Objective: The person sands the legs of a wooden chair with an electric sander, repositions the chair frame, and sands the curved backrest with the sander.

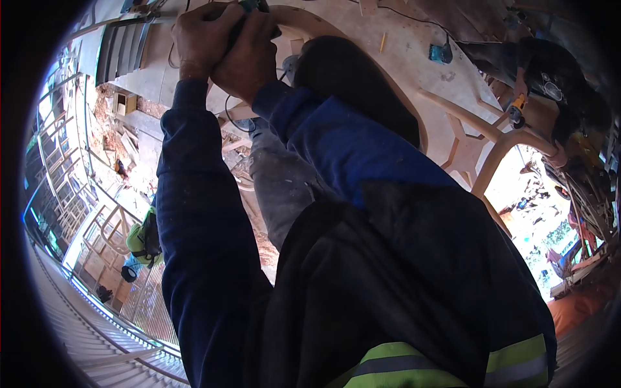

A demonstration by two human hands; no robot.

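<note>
My left hand [206, 37] and my right hand [249, 59] are closed together at the top of the view around a teal-and-black power tool [253, 5]. Most of the tool is hidden by my fingers and the upper edge, so its exact kind does not show. A thin black cord [228, 110] loops below my hands. Just beyond and to the right runs a curved piece of pale wood [304, 21]. Beside my right wrist is a large dark rounded shape [352, 84], possibly my bent knee; I cannot tell.
At right, a co-worker's hand [520, 87] holds a yellow angle grinder [516, 110] near a wooden chair frame [495, 145]. Another teal tool [441, 53] and a thin yellow stick [382, 43] lie on the floor. At left are a corrugated sheet [123, 52] and a person in bright green [139, 239].
</note>
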